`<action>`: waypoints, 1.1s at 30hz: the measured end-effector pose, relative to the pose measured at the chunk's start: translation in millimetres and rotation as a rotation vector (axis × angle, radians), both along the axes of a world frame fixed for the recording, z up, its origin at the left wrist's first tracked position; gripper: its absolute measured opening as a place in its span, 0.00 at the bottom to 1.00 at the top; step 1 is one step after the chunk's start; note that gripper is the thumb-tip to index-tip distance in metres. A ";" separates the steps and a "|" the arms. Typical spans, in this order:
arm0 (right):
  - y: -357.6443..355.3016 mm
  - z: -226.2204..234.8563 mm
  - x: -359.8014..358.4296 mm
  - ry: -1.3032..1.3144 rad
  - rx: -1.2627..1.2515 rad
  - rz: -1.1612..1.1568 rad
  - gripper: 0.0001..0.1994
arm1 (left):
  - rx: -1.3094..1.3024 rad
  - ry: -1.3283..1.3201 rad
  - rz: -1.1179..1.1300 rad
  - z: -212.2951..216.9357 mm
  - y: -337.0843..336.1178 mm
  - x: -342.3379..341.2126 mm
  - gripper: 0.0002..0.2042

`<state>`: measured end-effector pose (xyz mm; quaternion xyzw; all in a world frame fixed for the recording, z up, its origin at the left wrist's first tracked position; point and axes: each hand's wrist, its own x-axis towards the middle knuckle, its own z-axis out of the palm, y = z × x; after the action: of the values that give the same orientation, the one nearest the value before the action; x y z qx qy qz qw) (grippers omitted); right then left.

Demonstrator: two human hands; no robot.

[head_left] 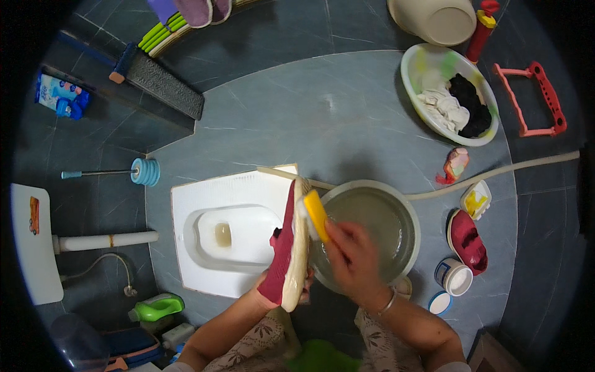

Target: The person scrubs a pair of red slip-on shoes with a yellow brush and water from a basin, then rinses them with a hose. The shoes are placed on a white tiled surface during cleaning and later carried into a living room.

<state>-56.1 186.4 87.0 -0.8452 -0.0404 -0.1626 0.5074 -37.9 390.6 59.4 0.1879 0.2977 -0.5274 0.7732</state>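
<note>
Dark-red fabric shoe (285, 257) up on its side, pale sole turned right, held between squat toilet (187, 266) and water-filled basin (417, 239); my left hand (263, 295) wraps its near end, fingers partly hidden. My right hand (355, 255) has fingers curled shut round yellow brush (317, 214), white bristles at the sole. Farther right: second red shoe (466, 239), open white jar (458, 280), oval tub (410, 99) with black and white cloth.

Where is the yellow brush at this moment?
In the head view, the yellow brush is just right of centre, in the right hand, beside the held red shoe.
</note>
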 end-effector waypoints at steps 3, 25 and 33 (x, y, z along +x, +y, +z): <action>13.7 5.2 -35.8 -0.017 0.043 0.099 0.17 | -0.065 -0.083 0.107 -13.8 10.1 6.6 0.23; 18.0 -18.0 -29.5 0.095 0.112 0.099 0.20 | -0.158 0.004 0.246 6.3 -7.6 1.3 0.25; 25.7 -11.6 -25.3 0.021 0.173 0.116 0.19 | -0.341 0.104 0.092 3.6 -1.8 -3.4 0.34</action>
<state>-81.5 212.1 75.4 -0.7962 -0.0697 -0.1273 0.5874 -41.4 388.8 63.0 0.0127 0.2516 -0.5432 0.8009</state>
